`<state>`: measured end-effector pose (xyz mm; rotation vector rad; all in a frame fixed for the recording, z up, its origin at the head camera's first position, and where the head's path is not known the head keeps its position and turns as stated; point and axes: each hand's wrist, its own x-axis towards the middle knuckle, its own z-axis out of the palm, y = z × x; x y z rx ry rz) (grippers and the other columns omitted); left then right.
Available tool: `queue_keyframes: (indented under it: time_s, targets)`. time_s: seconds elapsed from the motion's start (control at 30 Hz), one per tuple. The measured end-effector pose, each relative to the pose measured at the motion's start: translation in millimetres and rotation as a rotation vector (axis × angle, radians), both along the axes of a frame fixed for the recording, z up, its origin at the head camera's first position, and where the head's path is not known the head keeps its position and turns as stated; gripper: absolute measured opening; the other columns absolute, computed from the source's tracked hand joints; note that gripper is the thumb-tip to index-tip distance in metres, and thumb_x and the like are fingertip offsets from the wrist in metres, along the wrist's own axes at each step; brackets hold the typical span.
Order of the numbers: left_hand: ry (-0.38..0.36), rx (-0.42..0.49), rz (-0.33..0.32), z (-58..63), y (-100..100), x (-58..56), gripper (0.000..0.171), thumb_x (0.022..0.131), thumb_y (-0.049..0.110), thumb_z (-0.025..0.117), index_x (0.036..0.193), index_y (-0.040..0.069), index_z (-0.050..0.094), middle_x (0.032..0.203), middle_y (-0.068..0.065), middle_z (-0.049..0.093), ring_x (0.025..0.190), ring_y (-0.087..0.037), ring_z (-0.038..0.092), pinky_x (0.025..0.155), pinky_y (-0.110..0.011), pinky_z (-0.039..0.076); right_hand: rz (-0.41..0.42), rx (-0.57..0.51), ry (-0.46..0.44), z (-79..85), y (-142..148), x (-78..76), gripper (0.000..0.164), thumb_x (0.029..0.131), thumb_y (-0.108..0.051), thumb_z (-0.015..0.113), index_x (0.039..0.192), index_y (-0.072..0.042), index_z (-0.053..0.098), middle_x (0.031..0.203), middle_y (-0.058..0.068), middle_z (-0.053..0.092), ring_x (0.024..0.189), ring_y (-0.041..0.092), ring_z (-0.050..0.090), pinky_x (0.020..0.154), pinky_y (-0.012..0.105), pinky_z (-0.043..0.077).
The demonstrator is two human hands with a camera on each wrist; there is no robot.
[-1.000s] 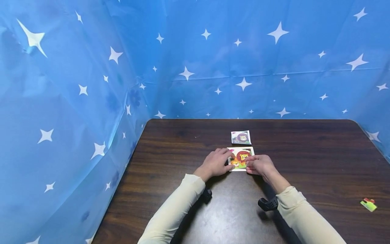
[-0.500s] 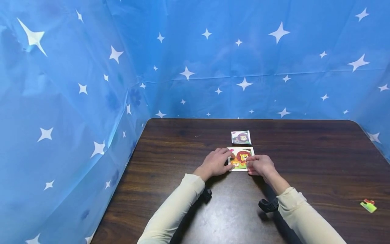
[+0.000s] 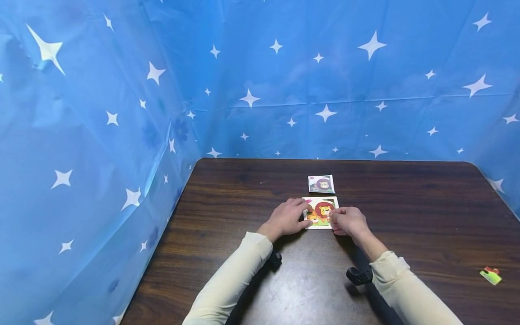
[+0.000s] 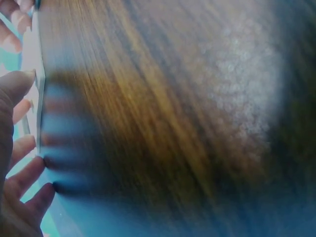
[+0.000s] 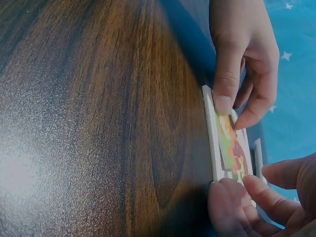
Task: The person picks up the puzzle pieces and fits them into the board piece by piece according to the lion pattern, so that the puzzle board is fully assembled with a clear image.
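Note:
A lion jigsaw puzzle (image 3: 322, 210) in a white-bordered tray lies flat on the table between the hands. My left hand (image 3: 286, 216) holds the tray's left side, thumb near the front edge and fingers curled over the picture, as the right wrist view also shows. At the right side, my right hand (image 3: 351, 222) touches the puzzle with bent fingertips (image 5: 252, 183); whether a piece sits between them is hidden. A small pale gap shows in the puzzle close to those fingertips. Only the white tray edge (image 4: 39, 98) appears in the left wrist view.
Just behind the puzzle lies a small printed picture card (image 3: 321, 184) with the same lion. A loose green and red puzzle piece (image 3: 491, 275) rests far right on the dark wood table (image 3: 406, 216). Blue star-patterned curtain (image 3: 284, 67) hangs behind and left.
My right hand has shifted slightly rightward, uncovering a little more of the puzzle's right side. The left hand, card and loose piece stay where they were.

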<state>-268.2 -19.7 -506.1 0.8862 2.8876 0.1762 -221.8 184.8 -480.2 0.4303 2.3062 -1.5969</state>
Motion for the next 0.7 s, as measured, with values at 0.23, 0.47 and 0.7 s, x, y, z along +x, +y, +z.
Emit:
queue_keyframes:
  time_s: [0.23, 0.47, 0.7]
  targets:
    - [-0.005, 0.006, -0.001, -0.9, -1.1, -0.6, 0.042, 0.098, 0.050, 0.062, 0.134, 0.030, 0.059, 0.149, 0.001, 0.053, 0.138, -0.020, 0.049, 0.111, -0.040, 0.044, 0.011, 0.098, 0.029, 3.7, -0.8, 1.1, 0.034, 0.092, -0.009, 0.055, 0.119, 0.007, 0.068, 0.094, 0.014, 0.069, 0.069, 0.013, 0.068, 0.065, 0.031, 0.062]
    - [0.014, -0.005, -0.005, -0.3, -1.3, 0.3, 0.042, 0.097, 0.051, 0.062, 0.134, 0.030, 0.060, 0.147, 0.001, 0.054, 0.137, -0.019, 0.050, 0.111, -0.038, 0.044, 0.021, 0.121, 0.028, 3.1, -2.8, 1.6, 0.033, 0.094, -0.011, 0.056, 0.119, 0.006, 0.068, 0.098, 0.016, 0.069, 0.071, 0.014, 0.068, 0.065, 0.031, 0.062]
    - [0.101, -0.006, -0.113, 1.1, 0.8, 7.9, 0.044, 0.099, 0.052, 0.059, 0.137, 0.030, 0.059, 0.152, -0.002, 0.051, 0.140, -0.022, 0.048, 0.113, -0.041, 0.043, 0.009, 0.120, 0.040, -2.6, -3.2, 1.9, 0.033, 0.097, -0.015, 0.057, 0.121, 0.006, 0.067, 0.098, 0.016, 0.069, 0.071, 0.015, 0.069, 0.065, 0.032, 0.062]
